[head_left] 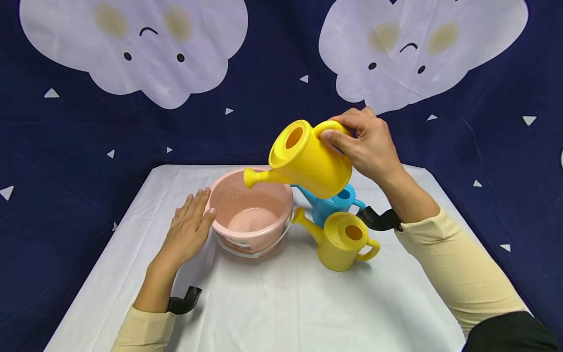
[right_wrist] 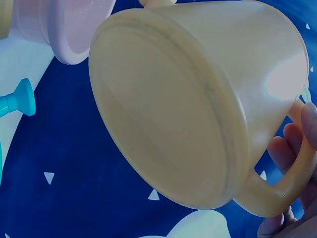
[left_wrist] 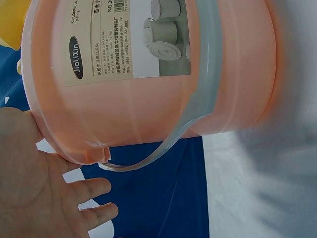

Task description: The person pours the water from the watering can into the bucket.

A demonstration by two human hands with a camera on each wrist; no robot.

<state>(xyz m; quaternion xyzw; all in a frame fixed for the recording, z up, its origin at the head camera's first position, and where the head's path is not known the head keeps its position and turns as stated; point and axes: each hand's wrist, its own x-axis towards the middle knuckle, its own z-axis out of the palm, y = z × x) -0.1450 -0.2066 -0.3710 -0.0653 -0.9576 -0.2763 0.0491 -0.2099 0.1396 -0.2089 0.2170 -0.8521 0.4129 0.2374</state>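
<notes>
My right hand [head_left: 367, 144] grips the handle of a yellow watering can [head_left: 318, 161], held up and tilted so its spout hangs over the pink bucket [head_left: 250, 244]. Water drops and a little water show inside the bucket. My left hand [head_left: 189, 225] has its fingers extended and touches the bucket's left rim. In the left wrist view the bucket's label [left_wrist: 114, 39] and pale carrying handle [left_wrist: 205, 74] face the camera. The right wrist view shows the underside of the held watering can [right_wrist: 163, 114], with fingers curled round its handle.
A second yellow watering can [head_left: 340, 244] stands on the white-covered table [head_left: 281, 313] right of the bucket, spout towards it. Behind it is a blue watering can [head_left: 327, 208], partly hidden by the held one. A dark blue cloth [head_left: 272, 137] with clouds hangs behind the table.
</notes>
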